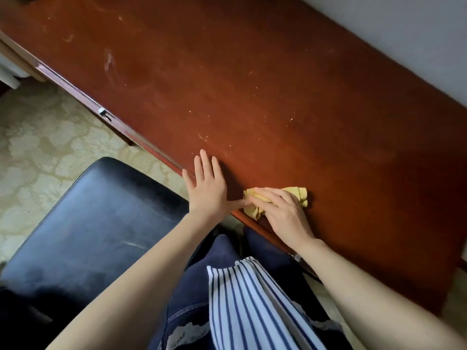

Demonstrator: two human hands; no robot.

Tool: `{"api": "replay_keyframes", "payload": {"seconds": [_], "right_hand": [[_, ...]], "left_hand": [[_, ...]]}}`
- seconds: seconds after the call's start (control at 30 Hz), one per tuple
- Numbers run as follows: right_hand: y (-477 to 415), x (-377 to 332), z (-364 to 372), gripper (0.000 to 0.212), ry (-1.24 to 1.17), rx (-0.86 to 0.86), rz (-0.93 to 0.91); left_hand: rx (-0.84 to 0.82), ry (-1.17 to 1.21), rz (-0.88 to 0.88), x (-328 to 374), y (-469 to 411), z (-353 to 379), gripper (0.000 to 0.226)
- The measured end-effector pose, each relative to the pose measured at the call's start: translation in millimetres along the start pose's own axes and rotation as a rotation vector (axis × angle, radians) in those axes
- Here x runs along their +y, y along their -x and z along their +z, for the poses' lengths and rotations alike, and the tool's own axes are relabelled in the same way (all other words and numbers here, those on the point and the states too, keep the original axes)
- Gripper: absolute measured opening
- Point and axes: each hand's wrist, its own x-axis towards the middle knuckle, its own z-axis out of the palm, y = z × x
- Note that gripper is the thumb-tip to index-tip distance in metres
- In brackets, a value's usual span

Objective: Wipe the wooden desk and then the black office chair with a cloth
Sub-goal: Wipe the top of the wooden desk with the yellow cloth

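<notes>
Wiping of the desk [278, 84] is the step in hand, and by the look of the wood it is at an early stage: the chair part of the task has not yet been reached. The cloth [300, 192], yellow and crumpled, lies on the desk just inside its near edge, and the right hand [280, 210] covers most of it, fingers bent over the bunched fabric and holding it down against the wood. The left hand [207, 190] rests flat on the same near edge, just beside the cloth, fingers straight and spread, holding nothing; its thumb reaches toward the cloth and seems to touch it or nearly so. The two hands sit close together but are not joined. Farther across the desk, toward its far end, pale smears [109, 63] and many small light specks remain, so the next move probably calls for sweeping the cloth away from the near edge and along the top under steady pressure, with the flat hand serving as a brace. The black office chair [101, 223] stands on the patterned carpet [38, 147] just below the desk's near edge, its seat showing faint dusty streaks. Counted: one desk, one cloth, one chair, two hands.
</notes>
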Motion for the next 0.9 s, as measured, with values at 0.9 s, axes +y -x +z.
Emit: {"api": "replay_keyframes", "payload": {"seconds": [0.9], "right_hand": [[-165,127,-34,0.041,-0.079,0.037,0.486]], "left_hand": [[-0.053,-0.203,-0.239,36,-23,16,0.147]]}}
